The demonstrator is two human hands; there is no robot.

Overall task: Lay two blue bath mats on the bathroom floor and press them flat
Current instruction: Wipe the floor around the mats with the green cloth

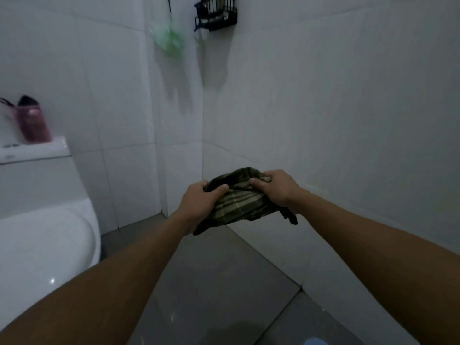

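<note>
At the bottom edge of the view a small pale blue patch [315, 341] showed on the grey floor [219, 282]; in the dim light it could not be confirmed as a bath mat, and no mat was seen laid out flat.

Further out, both arms were extended at mid-height over the floor. The left hand [199, 197] and the right hand [276, 186] each held one side of a bunched cloth [239, 199], thumbs on top and fingers curled under, so each grip was closed on fabric. The cloth appeared dark with pale checked stripes rather than blue. It sagged between the hands and dangled at both ends, which suggested a soft, light, limp item with no stiffness. By that judgement it would need holding at two corners or along one edge to open out, then smoothing from the middle outward.

To the left stood a white toilet [49, 235] with a pink bottle [33, 123] on its cistern. Beyond, on the tiled wall [323, 108], hung a green sponge [170, 39] and a black rack [216, 14].
</note>
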